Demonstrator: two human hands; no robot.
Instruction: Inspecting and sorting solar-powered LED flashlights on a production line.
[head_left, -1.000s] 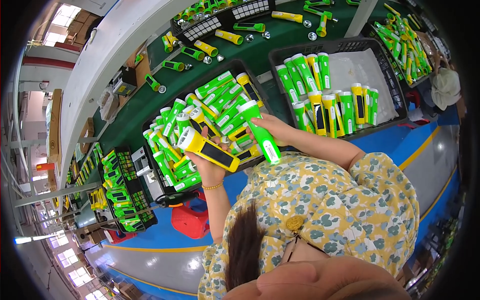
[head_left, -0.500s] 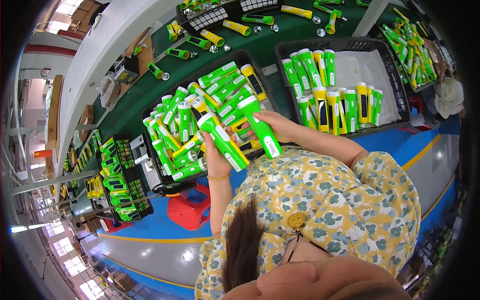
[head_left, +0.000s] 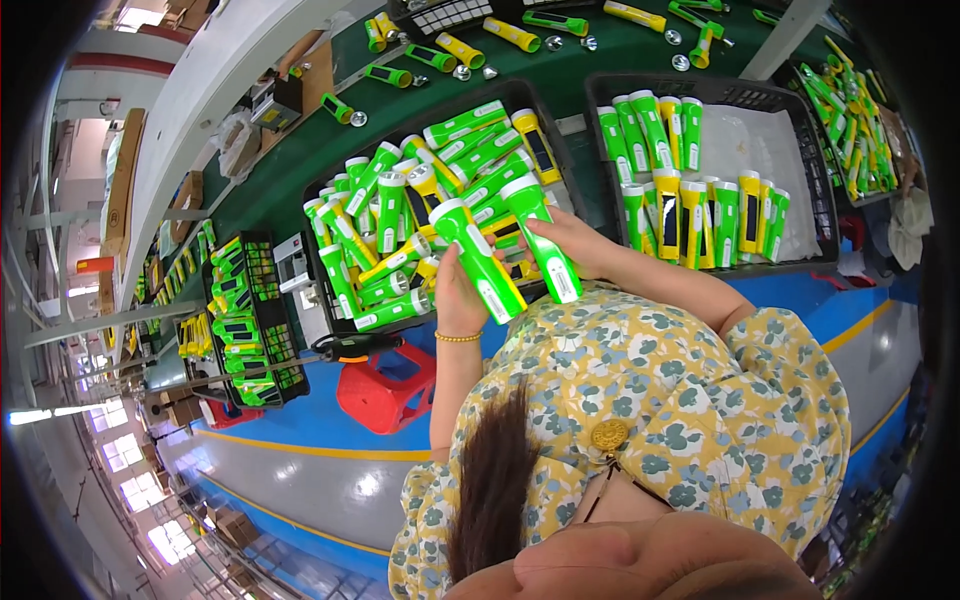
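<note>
My left hand is closed round a green-and-yellow flashlight with a white head, tilted with its head away from me. In my right hand is a second green flashlight, held at nearly the same slant beside the first. Both are above the near edge of a black crate heaped with green and yellow flashlights. To the right, another black crate has flashlights standing upright in groups on a whitish liner.
Loose flashlights and shiny reflector cups lie on the green bench. A red stool stands at the lower left, near a crate of flashlights. At far right is another full crate. A white post rises behind.
The whole view has shifted, so the scene sits farther right. The two held flashlights have come slightly closer together; both hands still grip them.
</note>
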